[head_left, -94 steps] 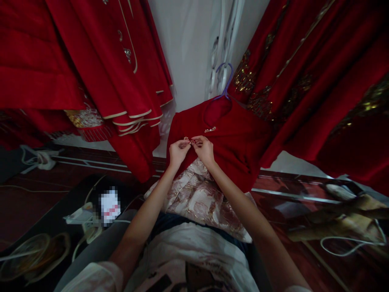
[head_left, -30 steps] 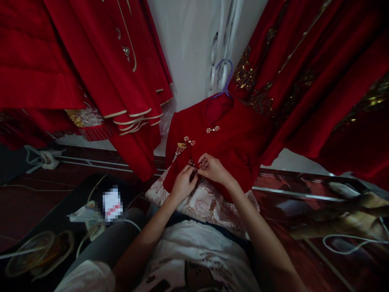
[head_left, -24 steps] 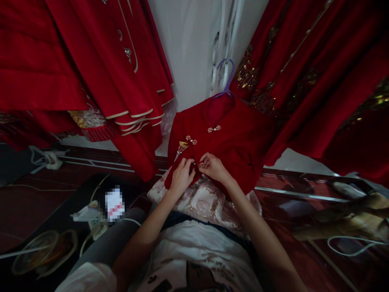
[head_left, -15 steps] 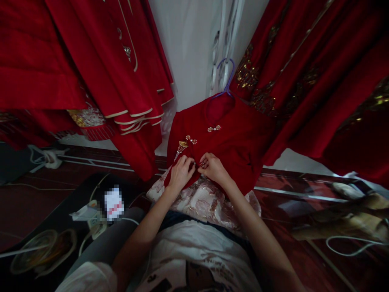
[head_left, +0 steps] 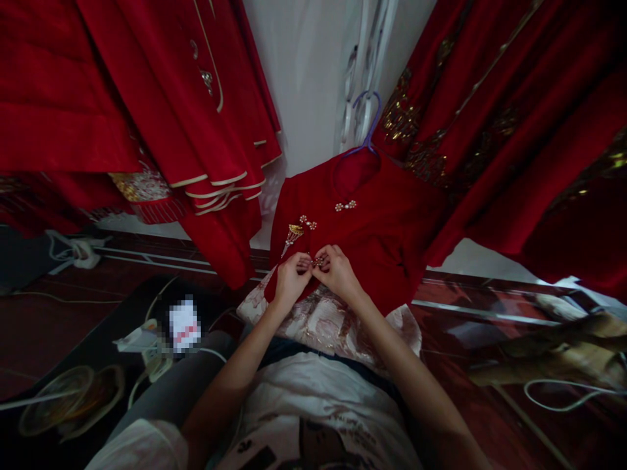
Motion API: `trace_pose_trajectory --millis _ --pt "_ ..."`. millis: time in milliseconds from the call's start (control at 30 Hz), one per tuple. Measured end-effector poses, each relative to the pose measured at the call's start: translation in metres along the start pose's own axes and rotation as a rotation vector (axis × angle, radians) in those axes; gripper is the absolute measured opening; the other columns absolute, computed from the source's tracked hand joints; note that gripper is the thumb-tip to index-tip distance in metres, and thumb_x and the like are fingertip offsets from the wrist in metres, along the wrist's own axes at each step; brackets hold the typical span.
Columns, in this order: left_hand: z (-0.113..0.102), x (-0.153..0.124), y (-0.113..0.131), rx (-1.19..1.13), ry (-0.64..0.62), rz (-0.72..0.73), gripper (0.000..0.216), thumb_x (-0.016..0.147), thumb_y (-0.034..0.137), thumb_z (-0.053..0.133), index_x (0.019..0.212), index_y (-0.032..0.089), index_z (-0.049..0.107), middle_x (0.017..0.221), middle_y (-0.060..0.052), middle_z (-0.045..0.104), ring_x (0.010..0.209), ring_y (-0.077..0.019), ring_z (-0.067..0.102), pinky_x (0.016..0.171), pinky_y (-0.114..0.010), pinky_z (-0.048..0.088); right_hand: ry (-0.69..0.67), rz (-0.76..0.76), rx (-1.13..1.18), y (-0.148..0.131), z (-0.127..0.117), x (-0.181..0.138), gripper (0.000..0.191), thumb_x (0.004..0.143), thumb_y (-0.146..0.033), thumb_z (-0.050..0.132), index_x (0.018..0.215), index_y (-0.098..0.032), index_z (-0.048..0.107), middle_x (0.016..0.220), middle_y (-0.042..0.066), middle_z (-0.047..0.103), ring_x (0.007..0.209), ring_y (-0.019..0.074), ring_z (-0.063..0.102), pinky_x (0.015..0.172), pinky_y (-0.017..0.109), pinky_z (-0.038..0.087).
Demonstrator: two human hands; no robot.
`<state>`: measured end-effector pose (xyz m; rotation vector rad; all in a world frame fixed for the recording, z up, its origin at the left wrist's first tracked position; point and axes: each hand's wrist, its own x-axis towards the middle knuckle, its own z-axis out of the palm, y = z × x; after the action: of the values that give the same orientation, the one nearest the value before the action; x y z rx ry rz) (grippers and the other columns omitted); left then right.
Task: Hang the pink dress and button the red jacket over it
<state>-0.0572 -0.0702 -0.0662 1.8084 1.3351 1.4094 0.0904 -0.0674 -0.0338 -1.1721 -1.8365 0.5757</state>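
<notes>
The red top (head_left: 379,228) lay spread in front of me, its purple hanger (head_left: 375,124) at the neck, its lower edge over the pale patterned cloth (head_left: 333,316) on my lap. I judged it light and soft, likely to crease and give under a pull, while the beaded low clasp (head_left: 318,262) seemed small, hard and easy to lose hold of, best taken by its rim between fingertip and thumb. My right hand (head_left: 336,269) pinched that clasp; my left hand (head_left: 294,277) met it with fingertips drawn narrow, though I could not tell what they gripped. The top looked plain deep red, with flower-shaped beads on the neck clasp (head_left: 345,205) and side clasp (head_left: 308,222), and a gold tassel (head_left: 294,232) hanging beside the latter.
</notes>
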Motion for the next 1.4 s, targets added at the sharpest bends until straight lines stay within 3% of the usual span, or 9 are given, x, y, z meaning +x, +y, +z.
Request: trace_pose_trajectory --millis 300,500,833,1200,1400 --pt "0.002 0.004 0.0 -0.182 0.011 -0.138 0.016 0.068 0.011 0.065 0.083 0.015 0.063 0.077 -0.002 0.069 0.07 -0.0112 0.067 0.068 -0.023 0.057 -0.016 -0.001 0.014 0.015 0.0 0.004 0.012 0.079 -0.013 0.057 0.089 -0.018 0.059 0.089 0.003 0.054 0.067 0.0094 0.056 0.063 0.022 0.053" --pt "0.001 0.002 0.001 -0.181 0.006 -0.142 0.017 0.069 0.017 0.069 0.085 0.015 0.064 0.079 -0.003 0.07 0.072 -0.0125 0.068 0.069 -0.025 0.058 -0.017 0.042 0.048 0.017 -0.002 0.007 0.012 0.079 -0.017 0.06 0.091 -0.018 0.06 0.086 0.002 0.058 0.07 0.0098 0.059 0.065 0.022 0.052" --pt "0.0 0.007 -0.006 -0.108 -0.017 -0.15 0.013 0.067 0.013 0.069 0.081 0.014 0.068 0.076 -0.004 0.072 0.068 -0.0139 0.069 0.071 -0.028 0.059 0.009 -0.044 0.011 0.015 0.005 0.002 0.012 0.082 -0.011 0.054 0.089 -0.02 0.059 0.09 0.002 0.054 0.071 0.011 0.056 0.069 0.024 0.05" --pt "-0.005 0.013 -0.006 0.003 -0.075 -0.085 0.012 0.07 0.014 0.067 0.082 0.015 0.07 0.073 -0.003 0.072 0.065 -0.0134 0.068 0.067 -0.027 0.058 0.004 -0.067 -0.023 0.014 0.004 0.0 0.012 0.085 -0.012 0.051 0.089 -0.02 0.059 0.091 0.003 0.053 0.073 0.0125 0.055 0.072 0.026 0.049" --pt "-0.015 0.017 -0.012 0.143 -0.068 0.042 0.016 0.072 0.019 0.07 0.087 0.02 0.074 0.08 -0.001 0.062 0.065 -0.0099 0.061 0.064 -0.023 0.052 0.005 -0.07 -0.02 0.013 0.004 0.0 0.012 0.085 -0.011 0.051 0.087 -0.021 0.058 0.091 0.002 0.051 0.072 0.0121 0.055 0.071 0.025 0.048"
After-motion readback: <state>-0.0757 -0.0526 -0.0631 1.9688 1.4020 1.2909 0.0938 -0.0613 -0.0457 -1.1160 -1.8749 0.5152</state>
